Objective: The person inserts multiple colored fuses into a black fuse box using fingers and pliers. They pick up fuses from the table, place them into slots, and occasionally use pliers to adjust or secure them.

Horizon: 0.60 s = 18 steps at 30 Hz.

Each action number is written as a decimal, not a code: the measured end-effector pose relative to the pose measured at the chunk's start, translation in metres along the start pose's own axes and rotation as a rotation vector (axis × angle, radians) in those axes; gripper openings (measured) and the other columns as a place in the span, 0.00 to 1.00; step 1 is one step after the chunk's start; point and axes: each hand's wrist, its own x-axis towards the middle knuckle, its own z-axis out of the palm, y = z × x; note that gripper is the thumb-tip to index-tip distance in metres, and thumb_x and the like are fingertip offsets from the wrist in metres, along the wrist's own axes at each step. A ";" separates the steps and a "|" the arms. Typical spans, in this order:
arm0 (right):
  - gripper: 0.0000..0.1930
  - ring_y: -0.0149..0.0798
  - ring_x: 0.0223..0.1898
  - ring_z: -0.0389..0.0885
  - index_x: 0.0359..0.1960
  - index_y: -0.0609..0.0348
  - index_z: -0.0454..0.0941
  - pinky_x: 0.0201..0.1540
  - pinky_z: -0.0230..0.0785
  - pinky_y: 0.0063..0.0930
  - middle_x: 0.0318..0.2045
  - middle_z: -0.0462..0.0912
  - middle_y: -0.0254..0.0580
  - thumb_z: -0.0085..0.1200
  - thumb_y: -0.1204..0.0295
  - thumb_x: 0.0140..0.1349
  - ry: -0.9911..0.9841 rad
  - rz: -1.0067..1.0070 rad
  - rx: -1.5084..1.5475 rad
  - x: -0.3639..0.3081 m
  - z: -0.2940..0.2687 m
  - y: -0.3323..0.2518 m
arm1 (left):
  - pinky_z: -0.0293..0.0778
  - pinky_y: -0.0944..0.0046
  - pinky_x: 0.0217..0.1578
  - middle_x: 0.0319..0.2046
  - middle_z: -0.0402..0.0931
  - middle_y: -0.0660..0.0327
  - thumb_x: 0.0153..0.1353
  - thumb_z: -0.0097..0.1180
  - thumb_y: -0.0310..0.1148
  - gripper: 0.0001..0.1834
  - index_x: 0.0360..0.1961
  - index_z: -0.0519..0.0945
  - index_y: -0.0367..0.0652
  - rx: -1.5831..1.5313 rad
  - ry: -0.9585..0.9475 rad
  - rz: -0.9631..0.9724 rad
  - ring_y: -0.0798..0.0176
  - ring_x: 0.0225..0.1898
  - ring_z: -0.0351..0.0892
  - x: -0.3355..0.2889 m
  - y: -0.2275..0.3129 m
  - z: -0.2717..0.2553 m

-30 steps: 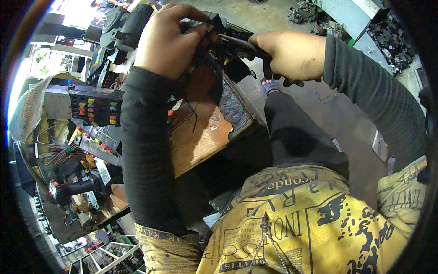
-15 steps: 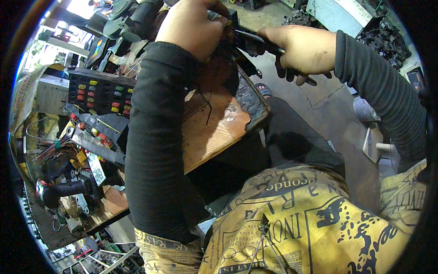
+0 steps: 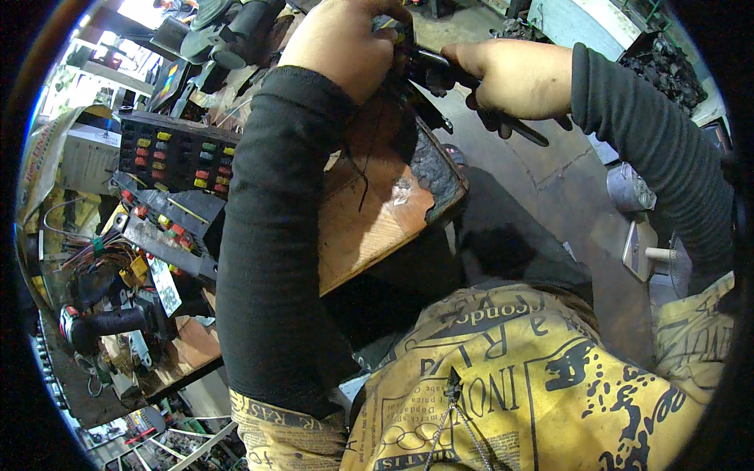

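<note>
At the top of the view, my left hand is closed, its curled fingers pressed on a dark part at the bench's far corner. What exactly they hold is mostly hidden behind the hand. To its right, my right hand grips dark pliers. One handle runs under the thumb and the other sticks out below the fingers. The pliers' front end reaches the dark part beside my left fingers. Beneath my left wrist, a thin black wire hangs over the worn wooden bench top.
Left of my arm lies a black fuse box with coloured fuses. Nearer are a bundle of wires, a grey fuse holder and a black-handled power tool. A round metal can stands on the floor at right.
My right hand has shifted slightly up and left, and the pliers' lower handle has tilted. My left hand has moved slightly right, still closed in nearly the same place.
</note>
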 end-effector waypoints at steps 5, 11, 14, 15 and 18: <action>0.17 0.35 0.22 0.81 0.55 0.62 0.67 0.23 0.77 0.32 0.25 0.79 0.43 0.48 0.80 0.64 0.043 0.031 0.059 0.000 0.002 -0.001 | 0.72 0.52 0.55 0.48 0.77 0.42 0.58 0.52 0.23 0.18 0.49 0.83 0.39 -0.003 -0.084 0.050 0.40 0.52 0.76 0.002 -0.001 0.004; 0.11 0.32 0.19 0.77 0.52 0.61 0.67 0.18 0.74 0.29 0.20 0.74 0.37 0.43 0.76 0.70 0.046 0.001 0.193 -0.005 0.009 0.003 | 0.72 0.54 0.57 0.48 0.79 0.45 0.58 0.48 0.21 0.21 0.53 0.81 0.39 0.172 -0.110 0.119 0.42 0.53 0.76 -0.003 0.003 0.006; 0.14 0.32 0.18 0.77 0.56 0.62 0.66 0.18 0.74 0.31 0.20 0.73 0.36 0.42 0.77 0.70 0.092 -0.007 0.141 0.002 0.015 0.012 | 0.72 0.54 0.56 0.49 0.78 0.46 0.60 0.47 0.21 0.20 0.53 0.80 0.39 0.167 -0.141 0.106 0.41 0.52 0.77 0.002 0.001 0.009; 0.15 0.32 0.18 0.77 0.57 0.62 0.65 0.19 0.74 0.31 0.19 0.73 0.36 0.42 0.78 0.69 0.077 -0.023 0.166 0.003 0.015 0.016 | 0.73 0.53 0.56 0.50 0.77 0.46 0.60 0.46 0.21 0.20 0.53 0.80 0.39 0.118 -0.109 0.029 0.40 0.51 0.77 0.001 0.000 0.011; 0.16 0.41 0.23 0.80 0.54 0.64 0.68 0.25 0.76 0.37 0.24 0.78 0.45 0.47 0.77 0.65 -0.021 -0.032 0.264 0.001 0.017 0.028 | 0.73 0.51 0.55 0.52 0.75 0.46 0.62 0.47 0.22 0.19 0.53 0.79 0.40 0.187 -0.119 0.041 0.40 0.51 0.77 0.003 -0.009 0.015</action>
